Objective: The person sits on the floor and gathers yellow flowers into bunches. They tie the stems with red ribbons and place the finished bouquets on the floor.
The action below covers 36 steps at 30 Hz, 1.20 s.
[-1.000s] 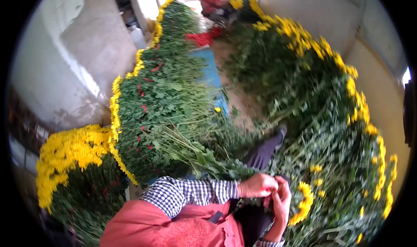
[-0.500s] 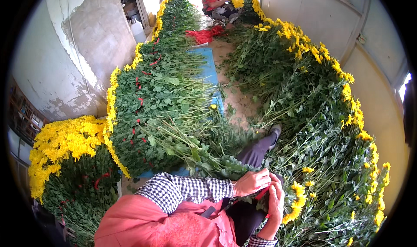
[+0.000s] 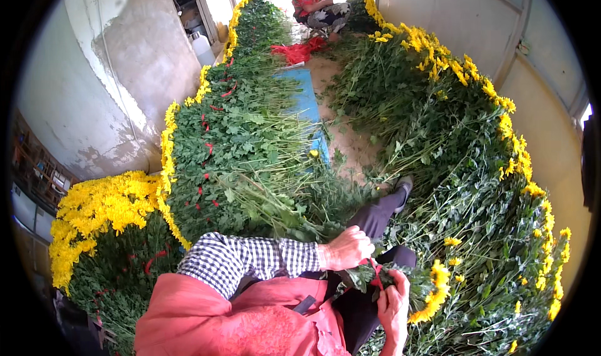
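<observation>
A bunch of yellow chrysanthemums (image 3: 439, 287) lies across my lap, its blooms to the right and its leafy stems to the left. A red ribbon (image 3: 375, 272) runs around the stems between my hands. My left hand (image 3: 348, 248) is closed, with its fingertips at the ribbon's upper end. On the near side, my right hand (image 3: 393, 298) is bent with its thumb and fingers pinched at the ribbon's lower end. The far side of the bunch is hidden by leaves and my hands.
Tied bunches with red bands (image 3: 231, 143) lie in a long row at left over a blue sheet (image 3: 307, 96). Loose flower stems (image 3: 438, 149) are heaped along the right wall. Far ahead, another person (image 3: 319, 8) squats near a red ribbon pile (image 3: 297, 51).
My hands have moved apart, the left one up and left, the right one lower. More of the red ribbon shows between them. The far person's arm has reached toward the right-hand flowers.
</observation>
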Each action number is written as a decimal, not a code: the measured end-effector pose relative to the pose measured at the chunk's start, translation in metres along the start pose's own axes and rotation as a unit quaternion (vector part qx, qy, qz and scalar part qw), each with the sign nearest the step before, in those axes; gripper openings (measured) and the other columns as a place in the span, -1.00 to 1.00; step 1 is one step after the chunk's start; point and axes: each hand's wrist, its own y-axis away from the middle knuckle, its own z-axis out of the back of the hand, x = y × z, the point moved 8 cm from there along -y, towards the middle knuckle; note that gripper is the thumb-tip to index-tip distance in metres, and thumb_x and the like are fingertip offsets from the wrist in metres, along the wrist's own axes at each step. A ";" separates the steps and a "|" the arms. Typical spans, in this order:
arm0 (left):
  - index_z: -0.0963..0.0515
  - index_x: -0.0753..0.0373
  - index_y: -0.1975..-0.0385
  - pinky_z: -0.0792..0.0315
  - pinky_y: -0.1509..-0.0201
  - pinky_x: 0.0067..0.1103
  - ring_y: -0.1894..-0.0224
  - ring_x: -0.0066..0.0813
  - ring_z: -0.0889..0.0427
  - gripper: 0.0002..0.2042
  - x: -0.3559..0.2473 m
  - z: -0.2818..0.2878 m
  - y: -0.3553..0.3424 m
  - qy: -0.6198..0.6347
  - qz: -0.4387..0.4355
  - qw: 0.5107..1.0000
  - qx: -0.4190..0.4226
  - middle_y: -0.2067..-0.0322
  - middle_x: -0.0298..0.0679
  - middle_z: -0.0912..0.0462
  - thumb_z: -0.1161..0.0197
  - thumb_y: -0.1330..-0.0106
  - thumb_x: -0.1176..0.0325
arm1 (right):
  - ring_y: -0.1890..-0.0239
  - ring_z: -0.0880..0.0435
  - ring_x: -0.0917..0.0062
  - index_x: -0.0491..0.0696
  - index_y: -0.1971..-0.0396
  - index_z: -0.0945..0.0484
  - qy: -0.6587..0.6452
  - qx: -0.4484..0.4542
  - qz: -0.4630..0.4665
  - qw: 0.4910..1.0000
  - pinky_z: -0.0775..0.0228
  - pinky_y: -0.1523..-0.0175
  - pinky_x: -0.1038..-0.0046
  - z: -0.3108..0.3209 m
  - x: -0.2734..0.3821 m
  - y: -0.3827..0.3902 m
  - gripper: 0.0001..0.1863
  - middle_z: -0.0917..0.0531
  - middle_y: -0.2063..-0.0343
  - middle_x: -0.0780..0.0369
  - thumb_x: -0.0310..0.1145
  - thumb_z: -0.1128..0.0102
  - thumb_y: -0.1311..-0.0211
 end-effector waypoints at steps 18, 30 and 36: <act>-0.51 0.27 0.36 -0.39 0.34 -0.66 0.48 -0.67 -0.44 -0.89 -0.012 -0.047 -0.025 0.514 0.183 0.832 0.102 0.56 -0.38 -0.46 -0.20 -0.31 0.37 | 0.47 -0.58 0.15 -0.08 0.42 -0.41 0.029 0.014 -0.135 0.990 -0.40 0.37 0.24 0.001 -0.013 -0.003 -0.81 -0.54 0.55 0.09 -0.28 -0.09 -0.29; -0.61 0.31 0.35 -0.45 0.12 -0.57 0.27 -0.51 -0.58 -0.87 -0.009 -0.046 -0.007 0.461 0.105 0.876 0.094 0.35 -0.26 -0.62 -0.25 -0.27 0.37 | 0.31 -0.62 0.23 -0.06 0.17 -0.48 0.041 0.044 -0.111 0.992 -0.46 0.23 0.31 0.010 -0.005 -0.036 -0.66 -0.58 0.38 0.15 -0.17 -0.23 -0.16; -0.54 0.35 0.29 -0.47 0.22 -0.62 0.39 -0.53 -0.60 -0.91 -0.012 -0.064 -0.017 0.666 0.163 0.706 0.175 0.41 -0.27 -0.59 -0.12 -0.34 0.49 | 0.44 -0.58 0.38 -0.02 0.49 -0.59 0.143 -0.015 -0.054 0.988 -0.44 0.35 0.42 0.032 0.007 -0.032 -0.91 -0.52 0.57 0.26 -0.35 -0.28 -0.06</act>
